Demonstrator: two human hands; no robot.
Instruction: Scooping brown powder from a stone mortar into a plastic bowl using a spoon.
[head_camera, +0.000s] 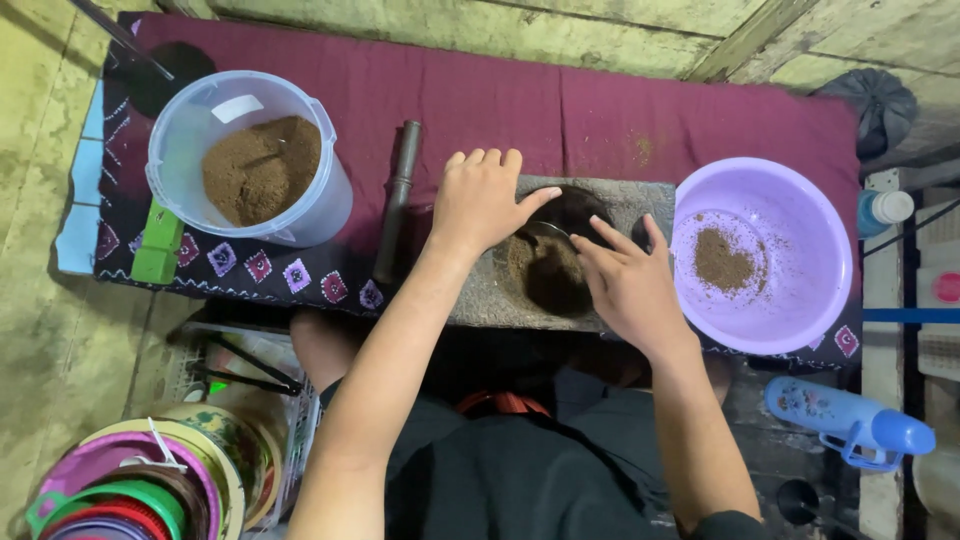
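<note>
clear tub (300, 215) of brown powder, lilac basin (810, 300), blue bottle (850, 420)

One cam only, head-worn, aimed almost straight down, so no second view w/ shared ground. Close range: both forearms rise from bottom edge, left hand (480, 205) and right hand (625, 285) sit near frame centre over the grey stone grinding slab (640, 205). Top of frame = far side, away from the wearer; dark-clothed lap fills bottom centre. Maroon cloth w/ patterned border (600, 110) runs left to right across upper half. Left reach stops at the clear plastic bucket of brown powder (250, 165), right reach at the lilac plastic basin (765, 255). Frame corners show bare floor, stacked coloured plates bottom left (130, 480), blue plastic bottle bottom right (850, 420).
</note>
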